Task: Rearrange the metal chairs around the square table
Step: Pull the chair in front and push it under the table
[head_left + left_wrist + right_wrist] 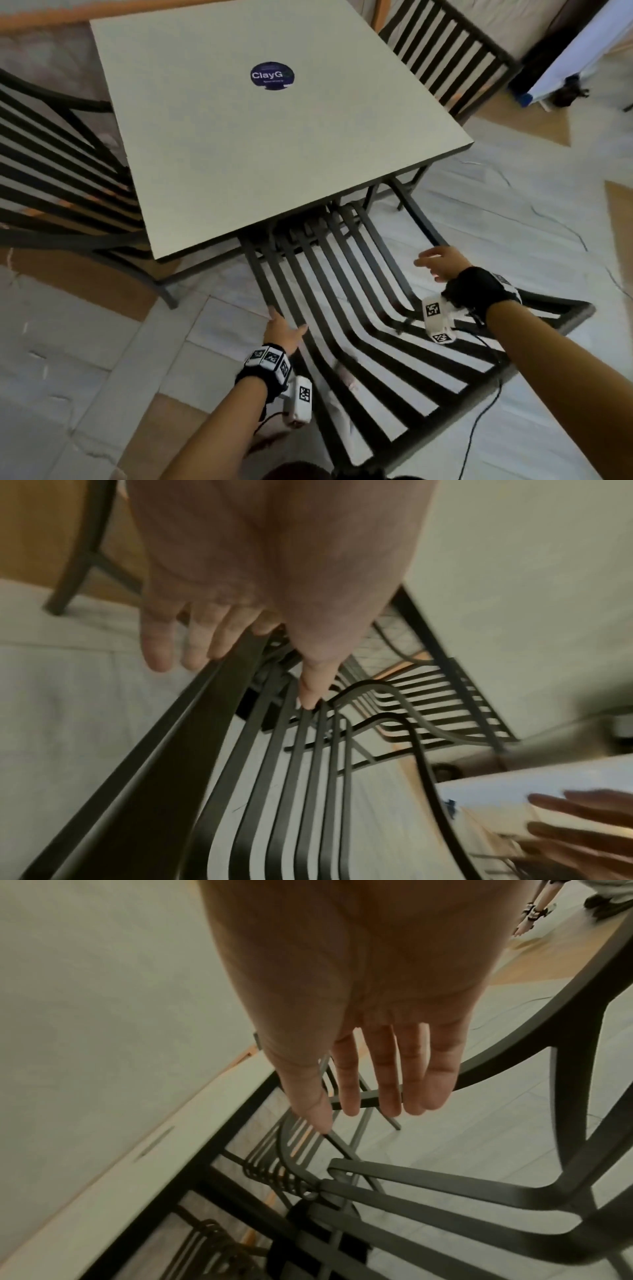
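The square white table [274, 144] carries a round dark sticker. The nearest metal slatted chair [416, 214] has the front of its seat under the table's near edge. My left hand [286, 322] reaches to the chair's left side rail [164, 750] with fingers [157, 653] straight, at or just above the rail. My right hand [435, 260] hovers over the right armrest [514, 1047], its fingers [387, 1085] straight and holding nothing. A second chair [51, 164] stands at the table's left side. A third chair [455, 51] stands at the far right side.
A white board on a dark stand [575, 51] is at the far right. A black cable [479, 421] hangs from my right wrist behind the chair back. Another person's hand [524, 926] shows in the distance. The floor is pale tile with orange patches.
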Available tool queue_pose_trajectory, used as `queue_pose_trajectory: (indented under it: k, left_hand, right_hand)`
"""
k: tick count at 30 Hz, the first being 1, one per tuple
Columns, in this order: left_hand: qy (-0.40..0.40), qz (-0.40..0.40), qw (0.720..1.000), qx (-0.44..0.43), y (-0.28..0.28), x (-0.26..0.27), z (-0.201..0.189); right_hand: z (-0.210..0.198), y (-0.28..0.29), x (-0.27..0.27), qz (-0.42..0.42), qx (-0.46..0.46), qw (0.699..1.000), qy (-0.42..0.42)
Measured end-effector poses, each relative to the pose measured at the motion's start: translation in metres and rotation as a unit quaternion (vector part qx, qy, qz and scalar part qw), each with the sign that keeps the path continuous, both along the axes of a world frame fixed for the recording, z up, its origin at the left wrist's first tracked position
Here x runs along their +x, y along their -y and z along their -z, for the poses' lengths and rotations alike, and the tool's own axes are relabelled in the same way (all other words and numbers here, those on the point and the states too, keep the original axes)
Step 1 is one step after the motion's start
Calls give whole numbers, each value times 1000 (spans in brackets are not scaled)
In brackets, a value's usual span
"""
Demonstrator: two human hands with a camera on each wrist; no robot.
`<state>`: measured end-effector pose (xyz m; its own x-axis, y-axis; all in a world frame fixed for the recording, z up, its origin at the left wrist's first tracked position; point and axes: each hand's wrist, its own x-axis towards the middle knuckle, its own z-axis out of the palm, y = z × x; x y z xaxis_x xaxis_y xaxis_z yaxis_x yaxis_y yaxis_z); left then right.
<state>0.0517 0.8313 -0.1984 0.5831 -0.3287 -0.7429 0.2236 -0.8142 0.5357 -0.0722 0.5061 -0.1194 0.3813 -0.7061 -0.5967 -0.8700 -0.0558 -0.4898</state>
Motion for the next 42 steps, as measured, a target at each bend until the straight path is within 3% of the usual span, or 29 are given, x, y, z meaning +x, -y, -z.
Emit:
queue_pose_trajectory:
  k: [5,13,19,32,37,40,42]
  left_hand:
    - [25,-132,986,94,40,-25,28]
    - [53,-183,969,158,56,-28,39]
    - [86,-164,973,136,47,-36,47]
    - [109,-149,966,180,37,-70,34]
    - [98,-114,970,190,31,-67,28]
    - [62,-67,969,230,33,-68,6]
    - [81,-42,970,226,46,-71,-13]
  right_hand:
    - [44,73,-22,-21,-24,993,-116]
    - [91,125,-23,-65,-17,987,-149]
    - [107,149,-27,-171,-19,970,-170]
    - [125,126,-75,-142,-70,978,-138]
    - [115,130,-82,-135,-46,982,-126]
    - [97,132,-80,-144,-30,983,-114]
    - [79,137,-78,-166,-37,981,-92]
